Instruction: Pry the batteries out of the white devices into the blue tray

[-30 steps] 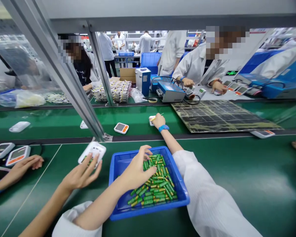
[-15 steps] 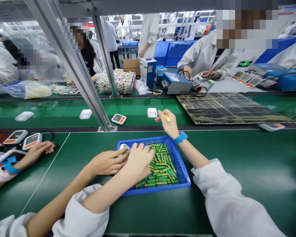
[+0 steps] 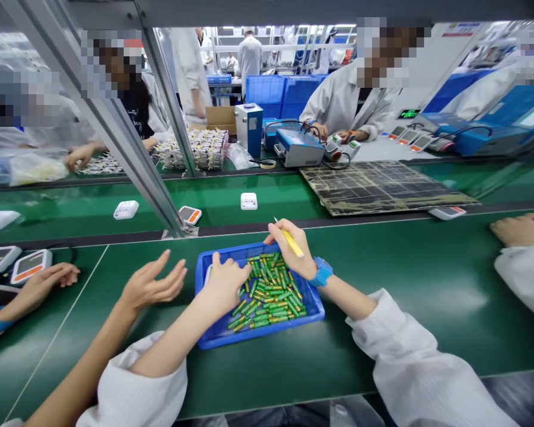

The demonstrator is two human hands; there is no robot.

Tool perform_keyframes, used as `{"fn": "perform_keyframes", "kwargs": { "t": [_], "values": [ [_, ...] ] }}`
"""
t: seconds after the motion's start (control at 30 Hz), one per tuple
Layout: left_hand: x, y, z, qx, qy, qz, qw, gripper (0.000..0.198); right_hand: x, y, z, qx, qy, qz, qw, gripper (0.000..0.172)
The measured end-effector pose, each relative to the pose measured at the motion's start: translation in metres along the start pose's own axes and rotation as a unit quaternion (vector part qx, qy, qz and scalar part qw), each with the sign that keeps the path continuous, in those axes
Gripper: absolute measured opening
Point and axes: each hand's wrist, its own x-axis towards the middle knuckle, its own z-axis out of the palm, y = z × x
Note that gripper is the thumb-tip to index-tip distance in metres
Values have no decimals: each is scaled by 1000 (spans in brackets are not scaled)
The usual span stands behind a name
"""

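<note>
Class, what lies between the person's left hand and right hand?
Between the left hand and right hand, the head view shows green batteries lying in a blue tray.

Your right hand [image 3: 296,255] is pinching a yellow battery [image 3: 292,244] at the tray's one o'clock. Your left hand [image 3: 225,286] is dipping empty-fingered over the blue plastic tray [image 3: 267,331] at ten o'clock, just beside green-and-gold AA batteries [image 3: 267,290], which are lying jumbled at all angles across the tray's floor.
</note>
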Motion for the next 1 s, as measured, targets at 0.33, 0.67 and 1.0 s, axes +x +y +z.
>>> {"fn": "perform_keyframes", "kwargs": {
  "t": [0.33,0.67,1.0],
  "values": [
    [37,53,20,-642,-104,-229,724,64,-15,-35,-8,253,77,90,960,41],
    [45,40,42,-606,45,-289,740,59,-38,-45,4,352,-125,183,909,4],
    [44,31,53,-497,97,-183,843,22,-51,-21,18,216,-147,146,954,21]
  ]
}}
